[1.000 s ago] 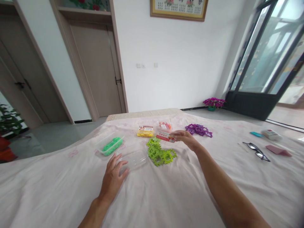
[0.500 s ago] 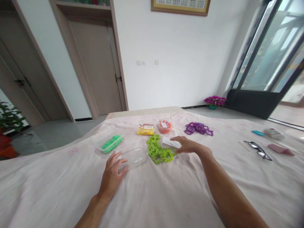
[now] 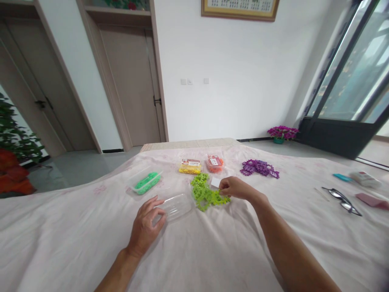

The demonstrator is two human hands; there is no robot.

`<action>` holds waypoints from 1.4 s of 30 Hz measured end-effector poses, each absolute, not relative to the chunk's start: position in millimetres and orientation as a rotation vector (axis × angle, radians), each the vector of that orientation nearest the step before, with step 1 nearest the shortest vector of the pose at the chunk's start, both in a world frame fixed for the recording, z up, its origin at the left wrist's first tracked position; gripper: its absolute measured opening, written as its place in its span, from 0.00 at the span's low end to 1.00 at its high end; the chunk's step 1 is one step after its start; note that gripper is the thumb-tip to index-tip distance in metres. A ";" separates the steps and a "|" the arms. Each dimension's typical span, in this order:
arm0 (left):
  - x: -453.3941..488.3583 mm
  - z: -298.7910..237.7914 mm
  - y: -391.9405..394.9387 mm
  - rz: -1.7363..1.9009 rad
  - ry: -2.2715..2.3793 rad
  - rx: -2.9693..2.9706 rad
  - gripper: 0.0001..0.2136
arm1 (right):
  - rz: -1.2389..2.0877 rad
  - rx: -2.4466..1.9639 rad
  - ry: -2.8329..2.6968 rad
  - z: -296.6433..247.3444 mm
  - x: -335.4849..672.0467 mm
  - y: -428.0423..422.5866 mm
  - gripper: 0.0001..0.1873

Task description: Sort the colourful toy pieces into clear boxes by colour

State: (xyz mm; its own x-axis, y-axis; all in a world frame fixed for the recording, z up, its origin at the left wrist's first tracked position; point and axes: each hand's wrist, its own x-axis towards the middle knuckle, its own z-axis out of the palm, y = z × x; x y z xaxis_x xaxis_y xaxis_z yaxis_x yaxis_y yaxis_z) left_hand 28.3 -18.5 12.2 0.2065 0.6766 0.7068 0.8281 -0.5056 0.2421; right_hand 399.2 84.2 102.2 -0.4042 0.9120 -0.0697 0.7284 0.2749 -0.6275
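Centrally, a loose pile of yellow-green pieces (image 3: 203,194) is seen on the pale cloth (image 3: 200,251), to the right of a clear box (image 3: 178,207); the right hand (image 3: 238,187) is placed at the pile's right side, its fingers bent inward at the pieces; whether they are closed on a piece cannot be told; a white card (image 3: 215,182) is seen just beside these fingers, at the far right of the pile. The left hand (image 3: 146,222) is set at the near left end of the clear box, thumb and forefinger curved close to each other at its edge; whether the box is clamped between them cannot be told, since the contact is poorly shown. On the far left, green pieces (image 3: 148,183) are contained in an open tray (image 3: 130,187); beyond the pile, a labelled box of yellow pieces (image 3: 190,166) is placed to the left of a labelled box of orange pieces (image 3: 214,163); purple pieces (image 3: 258,167) are heaped farther right; at the far right of the cloth, well apart from both hands, glasses (image 3: 342,200) are laid near a pink cloth (image 3: 372,200).
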 end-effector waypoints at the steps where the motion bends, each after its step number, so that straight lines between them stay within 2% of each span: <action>1: 28.9 12.8 -19.6 -1.187 -1.435 -2.311 0.05 | 0.930 -1.487 -2.171 104.2 399.7 84.1 0.07; 9: 33.5 16.6 -26.8 -1.162 -1.377 -2.488 0.06 | 1.311 -1.166 -1.578 104.8 354.8 74.6 0.18; 14: 33.9 17.4 -26.2 -1.199 -1.423 -2.442 0.28 | 1.383 -1.117 -1.514 85.2 306.8 64.7 0.19; 17: 34.1 16.2 -24.4 -1.210 -1.447 -2.409 0.33 | 1.203 -1.250 -1.663 76.5 300.9 69.3 0.15; 19: 33.9 14.9 -23.1 -1.173 -1.447 -2.423 0.32 | 0.916 -1.373 -1.776 73.5 307.4 74.5 0.12; 22: 33.8 14.1 -21.4 -1.108 -1.437 -2.458 0.25 | 0.518 -1.540 -1.956 70.2 318.5 77.9 0.13; 25: 34.3 15.8 -20.6 -1.069 -1.420 -2.483 0.15 | 0.345 -1.651 -2.110 66.2 318.9 73.8 0.17; 28: 35.0 17.8 -20.6 -1.055 -1.416 -2.482 0.12 | 0.251 -1.721 -2.187 62.5 312.4 69.1 0.18; 32: 34.8 18.3 -21.0 -1.047 -1.414 -2.486 0.11 | 0.249 -1.713 -2.146 59.9 311.2 71.0 0.14; 36: 34.4 18.0 -21.1 -1.014 -1.415 -2.486 0.10 | 0.404 -1.713 -1.976 56.6 319.4 80.5 0.10; 42: 35.6 18.7 -22.2 -0.999 -1.398 -2.482 0.10 | 0.740 -1.337 -1.505 54.4 320.6 90.3 0.17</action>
